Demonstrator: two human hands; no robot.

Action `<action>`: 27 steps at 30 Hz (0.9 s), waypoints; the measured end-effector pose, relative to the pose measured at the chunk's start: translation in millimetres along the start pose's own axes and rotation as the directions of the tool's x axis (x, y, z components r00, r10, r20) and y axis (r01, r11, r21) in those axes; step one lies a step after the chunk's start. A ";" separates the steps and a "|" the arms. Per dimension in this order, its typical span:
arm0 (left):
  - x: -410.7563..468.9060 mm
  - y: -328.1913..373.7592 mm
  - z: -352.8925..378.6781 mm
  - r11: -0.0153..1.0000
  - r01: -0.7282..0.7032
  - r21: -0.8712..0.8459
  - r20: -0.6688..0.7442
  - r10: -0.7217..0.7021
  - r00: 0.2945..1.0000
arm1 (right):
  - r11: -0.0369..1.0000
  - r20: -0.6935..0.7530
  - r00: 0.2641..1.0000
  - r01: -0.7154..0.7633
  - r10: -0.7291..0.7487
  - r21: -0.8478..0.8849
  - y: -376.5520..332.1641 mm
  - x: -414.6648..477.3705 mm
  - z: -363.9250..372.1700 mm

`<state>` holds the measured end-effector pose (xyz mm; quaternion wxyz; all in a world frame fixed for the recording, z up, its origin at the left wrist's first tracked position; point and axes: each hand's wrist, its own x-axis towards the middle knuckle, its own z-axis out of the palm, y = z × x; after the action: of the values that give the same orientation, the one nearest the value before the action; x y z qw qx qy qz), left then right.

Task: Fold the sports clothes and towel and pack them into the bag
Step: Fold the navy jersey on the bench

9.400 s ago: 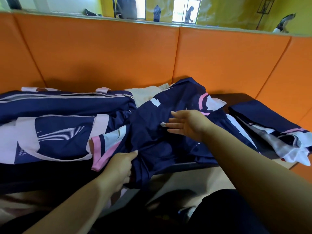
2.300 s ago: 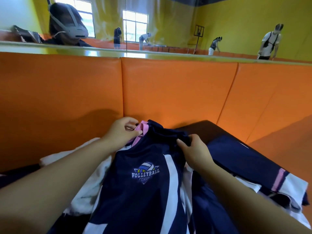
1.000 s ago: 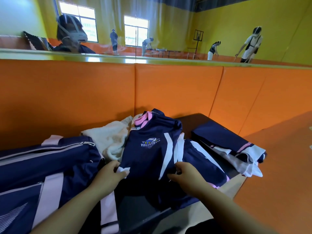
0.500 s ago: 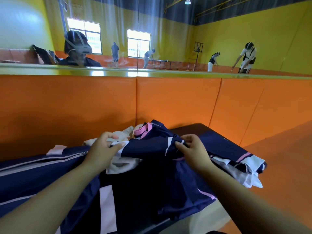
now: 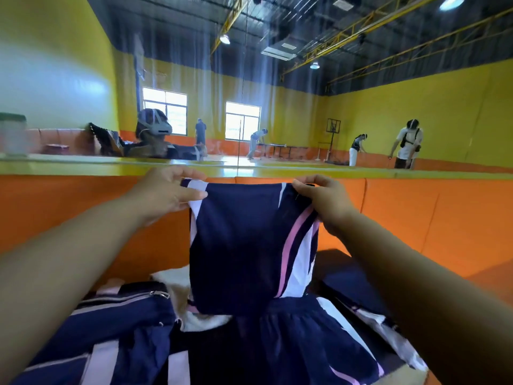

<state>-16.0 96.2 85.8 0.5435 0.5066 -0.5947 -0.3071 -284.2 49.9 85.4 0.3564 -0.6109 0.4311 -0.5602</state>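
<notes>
Navy jersey (image 5: 249,245) held up above the counter w/ both hands: left hand (image 5: 163,194) and right hand (image 5: 324,201) each pinching a top corner; bag (image 5: 111,329) lower left, towel (image 5: 177,284) behind it.

One head-worn view, faced forward.
The scene is seen from close range: the left hand (image 5: 166,195) and right hand (image 5: 324,202) are caught near the lens, a shirt (image 5: 244,245) gripped between them, an orange wall (image 5: 430,215) beyond.
</notes>
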 end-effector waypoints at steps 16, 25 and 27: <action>-56.3 74.5 -67.0 0.897 -0.113 0.426 -0.094 0.168 0.981 | 0.671 0.320 0.898 0.438 -0.301 -0.598 -96.7 -44.0 16.6; -97.3 87.1 -64.5 0.727 -0.154 0.669 0.032 0.179 0.983 | 0.588 0.441 0.879 0.456 -0.180 -0.669 -118.7 -81.5 1.3; -105.7 87.2 -60.1 0.675 -0.169 0.719 0.063 0.178 0.982 | 0.582 0.447 0.882 0.442 -0.146 -0.683 -118.1 -90.7 -3.1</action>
<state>7.1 232.3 143.5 0.3313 0.6222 -0.7093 0.0067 -272.3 178.3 160.0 0.0317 -0.8546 0.4489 -0.2591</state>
